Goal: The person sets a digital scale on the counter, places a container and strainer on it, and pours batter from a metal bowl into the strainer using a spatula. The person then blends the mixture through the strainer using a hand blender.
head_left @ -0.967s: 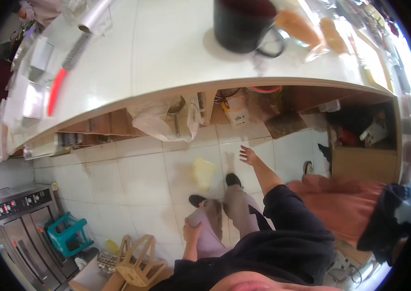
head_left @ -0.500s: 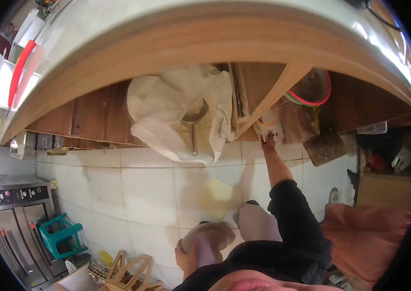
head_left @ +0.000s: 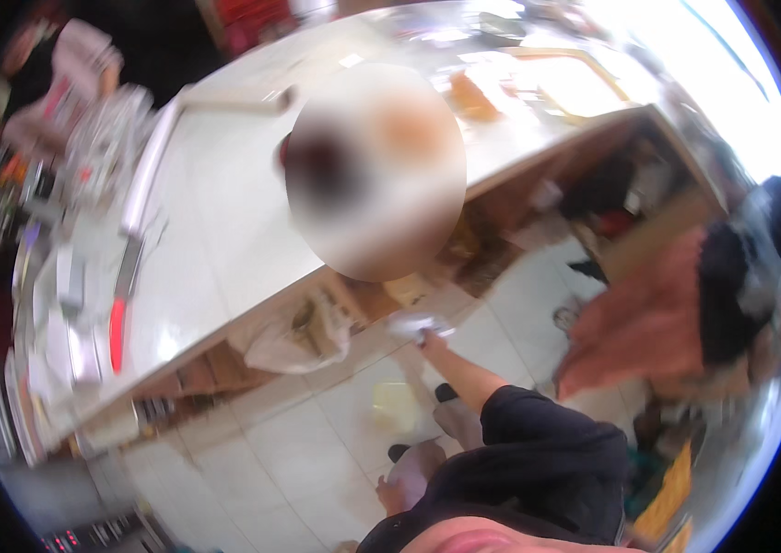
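Observation:
My right hand (head_left: 425, 337) is closed on a white packet (head_left: 406, 325), smeared by motion, just in front of the open shelf below the worktop. Lower down, my left hand (head_left: 390, 496) rests on my knee, its fingers laid over it and holding nothing. To the left of the packet, an open white sack (head_left: 266, 346) sits on the shelf. A metal scoop (head_left: 305, 323) lies in the sack's mouth.
Above the shelf stretches a white worktop (head_left: 224, 267). A knife with a red handle (head_left: 117, 332) lies at its left. A person in a pink top (head_left: 84, 60) is at far left. Reddish cloth (head_left: 634, 323) hangs at right; a pale yellow patch (head_left: 395, 405) marks the tiled floor.
My right hand has drawn the white packet out from the shelf, toward me. The head view has tilted and risen, bringing the worktop into sight. My left hand stays on my knee.

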Available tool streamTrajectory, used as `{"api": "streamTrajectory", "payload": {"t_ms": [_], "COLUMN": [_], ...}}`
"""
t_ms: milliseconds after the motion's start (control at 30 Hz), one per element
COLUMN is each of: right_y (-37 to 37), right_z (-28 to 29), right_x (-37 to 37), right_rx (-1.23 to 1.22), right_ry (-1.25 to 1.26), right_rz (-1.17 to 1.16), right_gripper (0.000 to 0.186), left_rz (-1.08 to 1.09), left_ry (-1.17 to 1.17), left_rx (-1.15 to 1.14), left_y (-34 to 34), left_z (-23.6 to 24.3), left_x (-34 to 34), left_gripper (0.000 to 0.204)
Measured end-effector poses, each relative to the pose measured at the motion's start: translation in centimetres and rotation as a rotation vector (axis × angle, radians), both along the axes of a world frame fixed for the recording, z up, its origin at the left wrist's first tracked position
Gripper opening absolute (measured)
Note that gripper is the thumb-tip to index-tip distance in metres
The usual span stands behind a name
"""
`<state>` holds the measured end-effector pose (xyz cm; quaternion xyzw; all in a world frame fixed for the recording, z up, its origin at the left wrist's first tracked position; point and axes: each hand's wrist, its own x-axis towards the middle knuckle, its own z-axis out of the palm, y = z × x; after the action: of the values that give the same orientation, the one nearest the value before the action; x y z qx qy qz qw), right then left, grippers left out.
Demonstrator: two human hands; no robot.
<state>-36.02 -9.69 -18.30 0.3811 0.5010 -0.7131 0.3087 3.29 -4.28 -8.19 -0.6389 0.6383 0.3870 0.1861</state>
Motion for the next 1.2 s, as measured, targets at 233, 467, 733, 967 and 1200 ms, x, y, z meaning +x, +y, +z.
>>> {"api": "streamTrajectory", "payload": {"t_ms": [233,467,733,967,1200], "right_y": [11.3,17.9,23.3,26.5,29.4], "right_z": [20.9,38.5,44.9,45.9,44.5], "right_x": [15.2,21.1,18.1,19.0,17.4], "right_rx": [0.404,0.32,0.163,-0.058,0.047], "right_ry": [0.079,0.45,0.717,0.627,0.755], "right_rz": [0.417,0.649,0.821,0.543,0.439], "right_gripper": [0.03,0.032,0.032,0.03,0.029], "left_rz": [-0.412,-0.999,-0.386,-0.52,-0.636], "left_ry": [0.946,0.688,0.1,0.437,0.796], "left_rx": [-0.151,-0.242,0.046,-0.461,-0.564], "left_y": [-2.1,0.9,-4.3,-4.7,1.5], "left_z": [19.1,27.9,26.0,26.9,34.4], "left_x": [-11.7,-12.5,-13.8,-14.2,-17.5], "left_gripper": [0.045,0.046,0.053,0.05,0.047]}}
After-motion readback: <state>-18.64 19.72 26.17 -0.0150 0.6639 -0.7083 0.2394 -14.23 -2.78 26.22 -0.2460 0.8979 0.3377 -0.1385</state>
